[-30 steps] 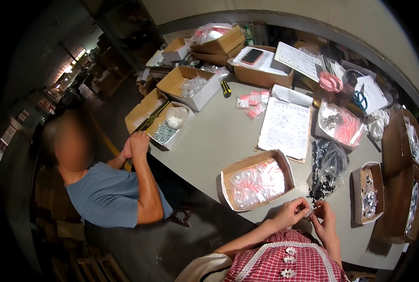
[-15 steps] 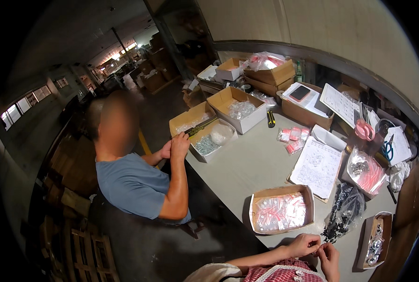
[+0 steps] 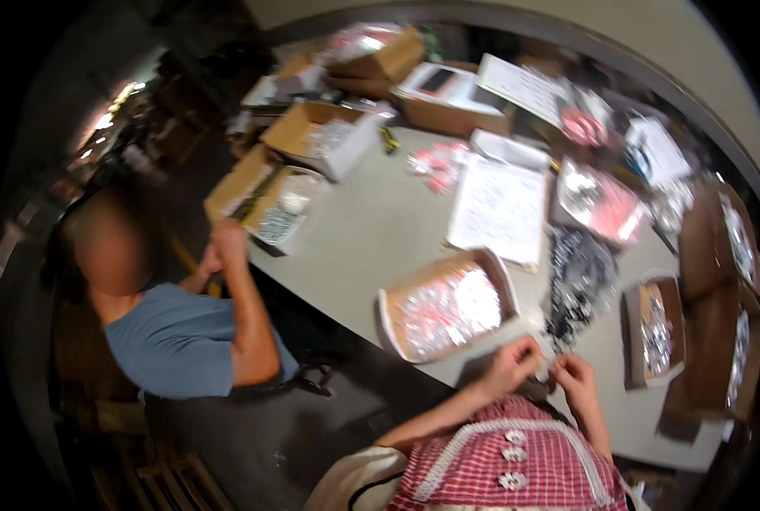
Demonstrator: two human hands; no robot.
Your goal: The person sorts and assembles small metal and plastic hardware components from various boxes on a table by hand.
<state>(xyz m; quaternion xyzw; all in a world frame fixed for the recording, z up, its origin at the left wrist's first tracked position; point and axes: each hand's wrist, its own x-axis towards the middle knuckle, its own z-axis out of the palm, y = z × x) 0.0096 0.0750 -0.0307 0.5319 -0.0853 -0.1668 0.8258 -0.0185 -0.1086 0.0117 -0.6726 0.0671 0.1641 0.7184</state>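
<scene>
My left hand (image 3: 515,364) and my right hand (image 3: 572,375) are close together above the near edge of the table, in front of my red checked apron (image 3: 482,443). Both have thumb and fingers pinched together around something small; blur hides what it is. Just beyond my fingers lies a heap of small black pieces (image 3: 566,317), spilling out of a clear plastic bag (image 3: 600,266). Left of it, an open cardboard box (image 3: 509,294) holds clear packets with red marks. Beyond my right hand, a narrow box (image 3: 675,307) contains shiny, silvery contents.
A clipboard with written sheets (image 3: 499,204) lies mid-table near red-and-clear packets (image 3: 438,166) and a yellow-black cutter (image 3: 388,140). Across the table's left corner, a person in a blue shirt (image 3: 197,349) stands by boxes of screws and bags. Cardboard boxes (image 3: 708,281) line the right edge.
My view has swung right and down, so the table and the person appear further left and higher. My hands stay together in a pinch, and more of my apron shows.
</scene>
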